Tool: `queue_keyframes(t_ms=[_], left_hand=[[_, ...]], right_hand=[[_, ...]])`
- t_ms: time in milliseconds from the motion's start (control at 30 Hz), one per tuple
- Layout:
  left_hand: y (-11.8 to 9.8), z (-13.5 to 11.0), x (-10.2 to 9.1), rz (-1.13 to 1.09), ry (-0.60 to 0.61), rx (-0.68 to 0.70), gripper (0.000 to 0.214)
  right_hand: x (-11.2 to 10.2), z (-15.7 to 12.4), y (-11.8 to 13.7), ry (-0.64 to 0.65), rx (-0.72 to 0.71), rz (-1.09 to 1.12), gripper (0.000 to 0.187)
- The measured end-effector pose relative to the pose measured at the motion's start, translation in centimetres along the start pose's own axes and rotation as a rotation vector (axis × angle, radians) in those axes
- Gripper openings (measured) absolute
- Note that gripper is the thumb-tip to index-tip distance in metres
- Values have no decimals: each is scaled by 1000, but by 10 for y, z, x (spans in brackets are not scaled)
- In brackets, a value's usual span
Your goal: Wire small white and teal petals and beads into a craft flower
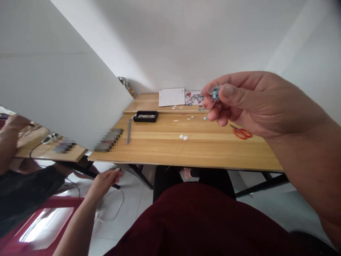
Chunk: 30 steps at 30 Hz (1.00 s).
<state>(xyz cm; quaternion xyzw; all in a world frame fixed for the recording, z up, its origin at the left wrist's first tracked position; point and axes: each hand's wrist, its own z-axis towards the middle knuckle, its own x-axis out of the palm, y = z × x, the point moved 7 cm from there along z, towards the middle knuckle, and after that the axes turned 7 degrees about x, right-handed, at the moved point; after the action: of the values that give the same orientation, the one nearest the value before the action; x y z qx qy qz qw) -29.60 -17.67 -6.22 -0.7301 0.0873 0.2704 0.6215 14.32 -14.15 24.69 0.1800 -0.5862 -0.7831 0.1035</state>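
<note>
Bluish bead (214, 91): small, round and shiny, held in the air above the far right part of the counter (213, 149) and not touching it. A thin strand runs down from it toward the lower fingers.
Right hand (255, 103): raised close to the camera, thumb and forefinger pinched tight on the bluish bead, the other fingers curled beneath.
Left hand (105, 179): low, below the counter's near left corner, fingers loosely stretched and holding nothing, with cables (117, 209) on the floor just beyond.
Black tray (145, 116): toward the far left of the counter, filled with small pieces.
Metal tool (129, 131): long and thin, lying flat just near of the tray's left end.
White sheet (172, 97): flat at the far edge.
Coloured pieces (193, 97): heaped just right of the sheet, with a few scattered nearer.
Red scissors (242, 132): flat near the right edge.
White bits (183, 137): two, mid-counter.
White board (61, 89): large and tilted, hiding the counter's left edge.
Another person's hand (9, 138): at the view's far left.
</note>
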Motion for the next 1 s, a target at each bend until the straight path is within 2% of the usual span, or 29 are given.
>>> queue_keyframes(t_ms=[100,200,300,400,533,700,867,1000], left_hand=[[-49,-1,-3,-217,-27,97,63],[-93,-3,0,-318,-37,206,62],[-125,-5,9,-422,-24,279,51],[-154,-6,20,-533,35,326,54],[-199,-9,35,-598,156,447,37],[-259,-20,58,-620,324,548,36],[-310,-33,83,-618,505,528,34],[-326,-41,105,-704,634,434,29]], right_hand=[[7,3,3,0,-9,-21,15],[8,5,3,17,-41,-27,15],[8,4,0,37,-48,-20,16],[10,3,-1,54,-47,-11,15],[12,2,-1,44,-26,-16,15],[16,0,-6,28,25,-33,14],[19,-4,-10,-26,-11,-157,12],[23,-7,-17,-9,-68,-296,12]])
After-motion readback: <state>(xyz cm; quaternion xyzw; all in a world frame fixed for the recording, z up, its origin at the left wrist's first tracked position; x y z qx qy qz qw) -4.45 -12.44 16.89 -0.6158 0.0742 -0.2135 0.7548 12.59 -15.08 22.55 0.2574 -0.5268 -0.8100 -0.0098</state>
